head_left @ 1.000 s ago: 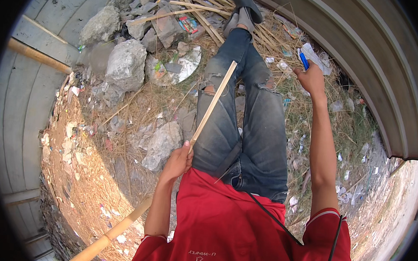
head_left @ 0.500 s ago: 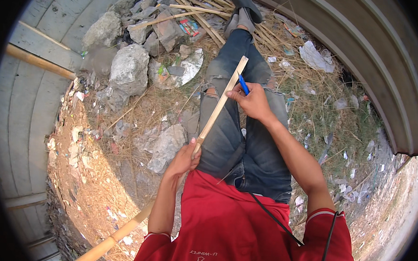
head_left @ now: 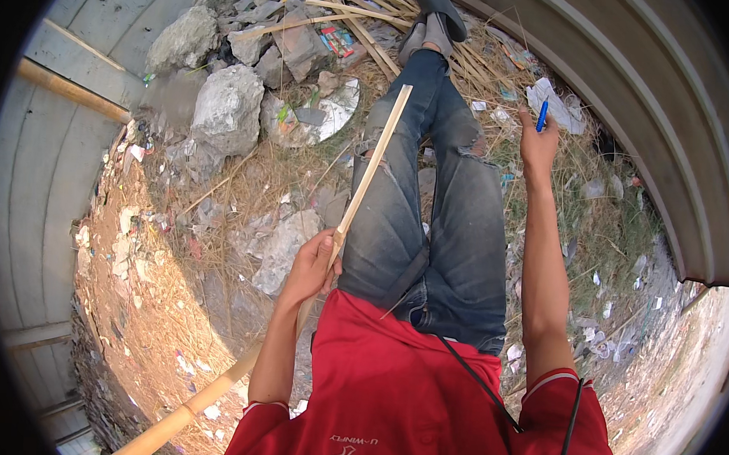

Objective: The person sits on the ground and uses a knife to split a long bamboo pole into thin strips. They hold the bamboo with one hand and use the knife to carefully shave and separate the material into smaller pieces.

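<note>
Holding a pale bamboo strip (head_left: 372, 170), the left hand (head_left: 313, 264) curls its fingers around it beside the left thigh of the jeans (head_left: 466, 233). Most of the strip extends beyond the grip, its long axis slanting away from the body and rightward, the far end over the lower leg; its near end is hard to make out behind the hand. Well apart to the right, the right hand (head_left: 538, 146) pinches a slim blue tool (head_left: 542, 115), which sticks out past the fingers, pointing away from the body, near white paper (head_left: 564, 110).
</note>
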The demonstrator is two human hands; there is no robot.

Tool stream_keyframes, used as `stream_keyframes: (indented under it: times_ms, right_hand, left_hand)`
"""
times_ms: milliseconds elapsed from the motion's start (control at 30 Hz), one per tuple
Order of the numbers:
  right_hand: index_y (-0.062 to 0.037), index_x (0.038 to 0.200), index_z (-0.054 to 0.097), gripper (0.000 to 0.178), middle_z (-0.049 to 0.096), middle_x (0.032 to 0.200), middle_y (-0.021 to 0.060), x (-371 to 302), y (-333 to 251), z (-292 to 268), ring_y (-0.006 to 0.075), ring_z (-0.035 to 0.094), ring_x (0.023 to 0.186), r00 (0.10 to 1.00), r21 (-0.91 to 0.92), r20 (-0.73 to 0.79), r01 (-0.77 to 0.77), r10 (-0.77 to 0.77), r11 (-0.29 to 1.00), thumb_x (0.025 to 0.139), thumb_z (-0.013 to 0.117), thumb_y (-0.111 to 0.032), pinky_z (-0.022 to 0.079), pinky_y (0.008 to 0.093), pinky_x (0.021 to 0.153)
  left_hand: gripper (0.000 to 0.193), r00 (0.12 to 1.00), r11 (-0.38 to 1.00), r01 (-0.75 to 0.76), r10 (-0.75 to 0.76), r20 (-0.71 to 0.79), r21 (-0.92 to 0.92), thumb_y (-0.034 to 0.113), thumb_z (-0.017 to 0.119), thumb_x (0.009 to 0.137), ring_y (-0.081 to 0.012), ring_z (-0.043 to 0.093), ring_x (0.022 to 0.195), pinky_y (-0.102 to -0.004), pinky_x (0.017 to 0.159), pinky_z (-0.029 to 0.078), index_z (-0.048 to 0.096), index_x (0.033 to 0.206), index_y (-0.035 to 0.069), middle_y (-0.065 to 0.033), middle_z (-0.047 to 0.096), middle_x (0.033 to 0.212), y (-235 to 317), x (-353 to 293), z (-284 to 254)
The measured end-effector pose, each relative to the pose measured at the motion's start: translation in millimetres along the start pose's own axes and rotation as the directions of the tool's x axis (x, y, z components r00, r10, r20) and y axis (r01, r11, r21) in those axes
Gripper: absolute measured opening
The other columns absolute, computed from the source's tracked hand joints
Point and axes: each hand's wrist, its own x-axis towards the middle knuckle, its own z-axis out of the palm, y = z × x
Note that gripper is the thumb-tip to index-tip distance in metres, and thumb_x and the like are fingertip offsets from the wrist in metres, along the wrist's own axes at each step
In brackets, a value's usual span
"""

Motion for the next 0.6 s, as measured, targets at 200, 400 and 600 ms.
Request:
stream_keyframes:
  times_ms: [200, 400, 600]
  right_hand:
    - [-0.0002, 0.127, 0.067, 0.051, 0.051, 0.067, -0.0052, -105.3, -77.5, -21.1, 0.0049, 0.042, 0.059, 0.784, 0.171, 0.620, -0.130, -0.004, 0.977, 0.095, 0.075, -0.040, 0.033, 0.0261, 0.055]
    - [-0.0006, 0.119, 0.071, 0.040, 0.053, 0.069, -0.0088, -157.5, -102.7, 10.1, 0.0014, 0.040, 0.061, 0.519, 0.361, 0.849, -0.442, -0.094, 0.821, 0.094, 0.081, -0.031, 0.029, 0.0251, 0.055]
    - [0.0011, 0.096, 0.073, 0.044, 0.060, 0.067, 0.0030, -154.1, -112.8, 21.2, 0.0146, 0.054, 0.060, 0.581, 0.255, 0.806, -0.164, -0.115, 0.953, 0.095, 0.075, -0.042, 0.041, 0.0346, 0.057]
  left_hand:
    - [0.041, 1.000, 1.000, -0.024, 0.024, -0.002, 0.011, 0.030, 0.051, 0.112, -0.0066, 0.047, 0.042, -0.0242, 0.039, 0.037, 0.059, 0.143, 0.005, 0.0004, 0.053, 0.067, 1.1, 17.1, 23.9]
    - [0.044, 0.992, 0.998, 0.050, -0.045, 0.119, -0.035, 0.028, 0.052, 0.111, -0.0063, 0.044, 0.042, -0.0236, 0.038, 0.034, 0.055, 0.148, 0.004, 0.0007, 0.051, 0.068, 11.4, 17.3, 26.3]
    - [0.049, 0.988, 0.987, -0.132, 0.124, 0.094, 0.090, 0.024, 0.058, 0.108, -0.0097, 0.064, 0.088, -0.0255, 0.075, 0.053, 0.052, 0.148, -0.003, -0.0115, 0.069, 0.109, -11.0, 18.4, 16.6]
